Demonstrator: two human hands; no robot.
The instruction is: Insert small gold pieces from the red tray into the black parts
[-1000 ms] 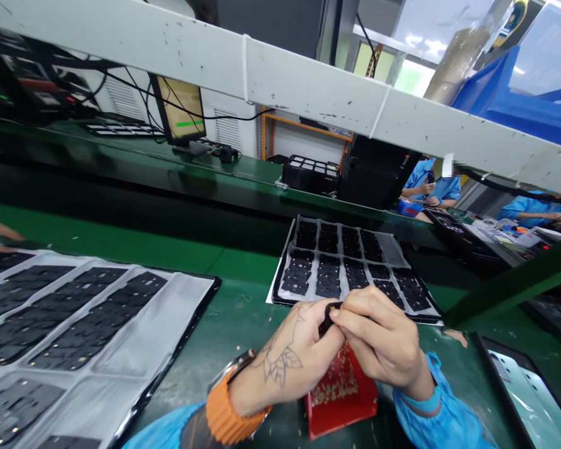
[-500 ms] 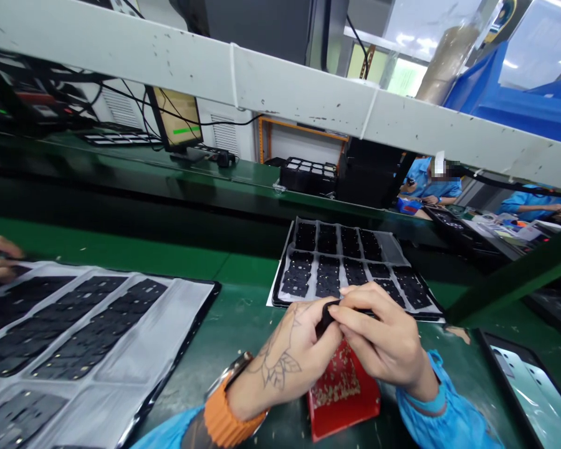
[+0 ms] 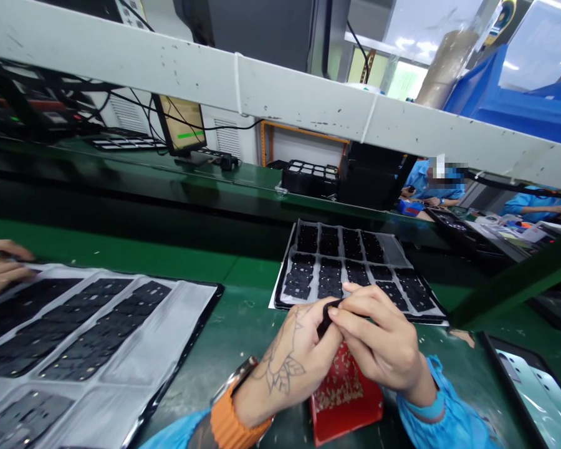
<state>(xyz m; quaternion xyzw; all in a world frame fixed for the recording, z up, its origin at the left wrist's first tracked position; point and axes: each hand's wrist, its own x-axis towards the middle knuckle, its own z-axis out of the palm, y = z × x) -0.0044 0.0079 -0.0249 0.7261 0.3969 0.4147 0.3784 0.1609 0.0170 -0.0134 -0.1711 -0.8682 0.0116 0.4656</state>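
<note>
My left hand (image 3: 294,352), closed, grips a small black part (image 3: 326,317), mostly hidden by the fingers. The fingertips of my right hand (image 3: 386,340) pinch against the same part from the right. Just below both hands lies a red scoop-shaped tray (image 3: 348,429) with many tiny pale pieces (image 3: 341,391) scattered in it. Beyond my hands rests a compartment tray (image 3: 390,251) holding flat black parts (image 3: 330,274) in two rows. What my fingertips do against the part is too small to make out.
At left a larger compartment tray (image 3: 172,330) carries similar black plates; another person's hand (image 3: 2,268) reaches over its far edge. A framed pale green panel (image 3: 537,393) lies at right. A white shelf beam (image 3: 303,93) crosses overhead. Co-workers in blue (image 3: 421,178) sit beyond.
My hands keep the same grip on the black part, with hardly any movement. The other person's hand at left has come slightly further right. The view has shifted slightly.
</note>
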